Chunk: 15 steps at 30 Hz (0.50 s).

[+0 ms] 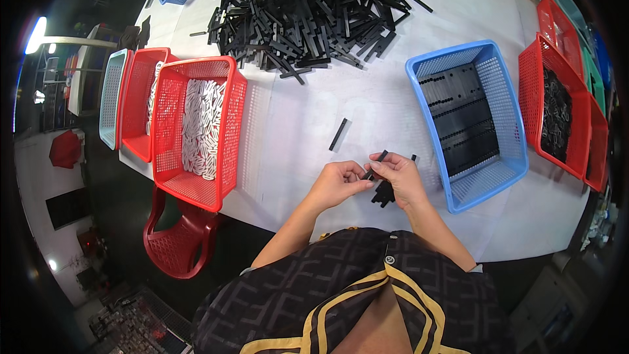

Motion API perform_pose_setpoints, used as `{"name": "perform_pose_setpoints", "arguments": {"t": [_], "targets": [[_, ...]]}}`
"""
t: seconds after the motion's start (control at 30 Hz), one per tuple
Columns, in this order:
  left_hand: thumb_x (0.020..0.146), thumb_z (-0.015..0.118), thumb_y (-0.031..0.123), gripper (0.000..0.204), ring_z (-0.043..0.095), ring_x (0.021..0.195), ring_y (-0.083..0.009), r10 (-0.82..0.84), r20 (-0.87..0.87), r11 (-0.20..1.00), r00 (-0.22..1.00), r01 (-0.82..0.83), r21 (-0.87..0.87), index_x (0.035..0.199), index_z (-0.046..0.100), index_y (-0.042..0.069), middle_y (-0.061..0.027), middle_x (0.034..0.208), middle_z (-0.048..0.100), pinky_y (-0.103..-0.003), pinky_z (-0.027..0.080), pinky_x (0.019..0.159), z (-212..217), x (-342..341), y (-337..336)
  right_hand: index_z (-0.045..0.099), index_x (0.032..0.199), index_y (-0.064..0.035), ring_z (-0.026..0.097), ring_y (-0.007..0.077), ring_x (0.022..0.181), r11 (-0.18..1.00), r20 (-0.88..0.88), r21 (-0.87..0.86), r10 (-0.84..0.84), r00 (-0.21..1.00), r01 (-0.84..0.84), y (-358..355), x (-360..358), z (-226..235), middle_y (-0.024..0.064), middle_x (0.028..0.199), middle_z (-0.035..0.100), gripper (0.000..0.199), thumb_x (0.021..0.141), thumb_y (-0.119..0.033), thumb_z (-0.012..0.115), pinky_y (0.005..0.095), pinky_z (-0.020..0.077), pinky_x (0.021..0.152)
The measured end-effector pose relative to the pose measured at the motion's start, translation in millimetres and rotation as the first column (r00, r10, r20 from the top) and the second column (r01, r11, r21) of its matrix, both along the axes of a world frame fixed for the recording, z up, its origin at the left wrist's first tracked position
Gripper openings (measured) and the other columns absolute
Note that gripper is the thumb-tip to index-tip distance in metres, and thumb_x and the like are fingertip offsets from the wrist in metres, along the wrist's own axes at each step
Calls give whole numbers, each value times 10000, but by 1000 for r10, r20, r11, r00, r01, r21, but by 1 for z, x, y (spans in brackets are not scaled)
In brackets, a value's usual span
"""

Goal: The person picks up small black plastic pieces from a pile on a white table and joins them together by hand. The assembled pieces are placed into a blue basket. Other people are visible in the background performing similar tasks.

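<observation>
A short black strip [382, 155] sits slanted between my two hands above the table. My left hand [339, 183] pinches its lower end between thumb and fingers. Higher up the same strip, the fingers of my right hand [401, 176] are closed on it. Just under my right hand lies a small bunch of black strips [382, 195], partly covered by the fingers. A single black strip [338, 134] rests on the table beyond my left hand. To the right, a blue basket [462, 198] holds black strips laid in neat rows.
A large loose heap of black strips [301, 19] covers the far table. Left stands a red basket [196, 191] of small white pieces, with more baskets beside it. Far right, a red basket [532, 101] contains small black parts. A red plastic chair [175, 249] is below the table's left edge.
</observation>
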<state>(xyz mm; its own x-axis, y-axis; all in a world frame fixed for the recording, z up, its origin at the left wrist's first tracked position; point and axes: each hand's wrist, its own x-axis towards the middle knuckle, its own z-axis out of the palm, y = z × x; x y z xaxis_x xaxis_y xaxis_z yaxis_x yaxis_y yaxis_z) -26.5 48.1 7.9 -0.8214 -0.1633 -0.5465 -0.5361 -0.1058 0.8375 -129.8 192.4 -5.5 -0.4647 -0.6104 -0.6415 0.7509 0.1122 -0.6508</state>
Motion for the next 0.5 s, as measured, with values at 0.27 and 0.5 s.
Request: {"name": "perform_pose_setpoints", "arguments": {"t": [0.27,0.5], "targets": [[742,732,125,161,427,482,-4,3,35,1000,999,-3,3,779,610,27,48,547,527,-173,305,436,-7,5,-3,608,1026,10,614,135,773,996,32,86,28,999,-31,-4,1,3,108,887,663,362,904,-320,520,250,463,720],[757,722,153,166,439,469,-10,15,69,998,998,-19,58,782,614,29,29,558,548,-172,304,408,0,3,-6,599,1047,9,620,149,781,999,115,46,-7,993,2,-2,-3,8,123,903,661,453,938,-392,418,259,474,728]]}}
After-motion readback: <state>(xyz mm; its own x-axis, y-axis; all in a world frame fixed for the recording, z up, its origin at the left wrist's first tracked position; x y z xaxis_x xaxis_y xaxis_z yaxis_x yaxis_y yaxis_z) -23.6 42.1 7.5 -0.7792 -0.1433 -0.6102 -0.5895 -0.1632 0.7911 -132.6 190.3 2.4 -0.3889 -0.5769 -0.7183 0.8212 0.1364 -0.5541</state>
